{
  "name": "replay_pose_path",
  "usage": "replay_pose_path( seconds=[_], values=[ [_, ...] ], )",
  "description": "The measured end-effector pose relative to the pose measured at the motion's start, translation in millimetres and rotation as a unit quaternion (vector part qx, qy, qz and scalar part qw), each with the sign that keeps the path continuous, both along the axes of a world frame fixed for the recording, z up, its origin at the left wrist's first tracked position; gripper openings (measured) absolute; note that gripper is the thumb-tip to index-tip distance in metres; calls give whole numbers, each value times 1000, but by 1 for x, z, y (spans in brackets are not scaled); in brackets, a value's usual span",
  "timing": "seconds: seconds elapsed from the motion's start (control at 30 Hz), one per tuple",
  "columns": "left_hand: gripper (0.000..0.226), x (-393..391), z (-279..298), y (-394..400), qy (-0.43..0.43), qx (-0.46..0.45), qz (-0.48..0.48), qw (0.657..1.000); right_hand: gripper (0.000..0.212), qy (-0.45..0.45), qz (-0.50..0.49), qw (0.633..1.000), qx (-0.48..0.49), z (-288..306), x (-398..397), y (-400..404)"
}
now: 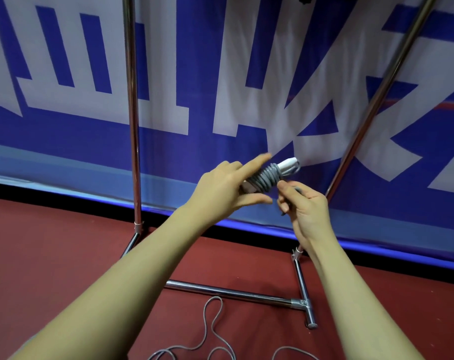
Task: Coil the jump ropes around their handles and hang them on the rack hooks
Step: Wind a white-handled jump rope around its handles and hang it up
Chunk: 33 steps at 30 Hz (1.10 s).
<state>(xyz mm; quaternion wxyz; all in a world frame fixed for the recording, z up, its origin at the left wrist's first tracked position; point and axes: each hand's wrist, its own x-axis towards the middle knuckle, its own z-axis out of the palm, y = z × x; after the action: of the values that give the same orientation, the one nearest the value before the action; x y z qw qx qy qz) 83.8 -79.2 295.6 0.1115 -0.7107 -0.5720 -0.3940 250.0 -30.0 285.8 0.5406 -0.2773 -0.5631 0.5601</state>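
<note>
Jump rope (266, 175) coiled on white handles, gripped by left hand (223, 189); right hand (302, 203) pinches its tail

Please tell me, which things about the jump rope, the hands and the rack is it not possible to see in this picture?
- Rack hooks: head view, the top edge cuts off the rack posts, so no hooks show.
- White handles: the grey rope coil and left hand cover most of them.
- Rope end: blurred inside the right hand.
- Loose rope on the floor: cut by the bottom edge; whether it joins the coil, cannot tell.
</note>
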Motion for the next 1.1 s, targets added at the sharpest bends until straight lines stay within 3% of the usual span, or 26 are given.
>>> replay_pose_path(
  seconds=[0.13,0.27,0.43,0.63,0.8,0.93,1.1],
  values=[
    [50,5,-8,7,90,115,43,988,28,11,-9,1000,-11,2,-4,-2],
    [45,14,-6,9,127,169,110,971,17,28,9,999,-14,8,-4,-5],
    [50,11,-4,3,123,168,94,974,15,-9,77,997,15,11,5,-3],
    [48,11,-7,3,173,144,105,969,18,-33,59,998,14,9,8,0],
    [41,11,-14,6,177,137,110,968,24,-73,25,996,34,8,6,0],
    [51,7,-18,10,184,133,133,965,25,-126,15,990,63,9,6,1],
    [40,7,-20,12,176,146,152,962,25,-153,-11,987,37,6,6,4]
  ],
)
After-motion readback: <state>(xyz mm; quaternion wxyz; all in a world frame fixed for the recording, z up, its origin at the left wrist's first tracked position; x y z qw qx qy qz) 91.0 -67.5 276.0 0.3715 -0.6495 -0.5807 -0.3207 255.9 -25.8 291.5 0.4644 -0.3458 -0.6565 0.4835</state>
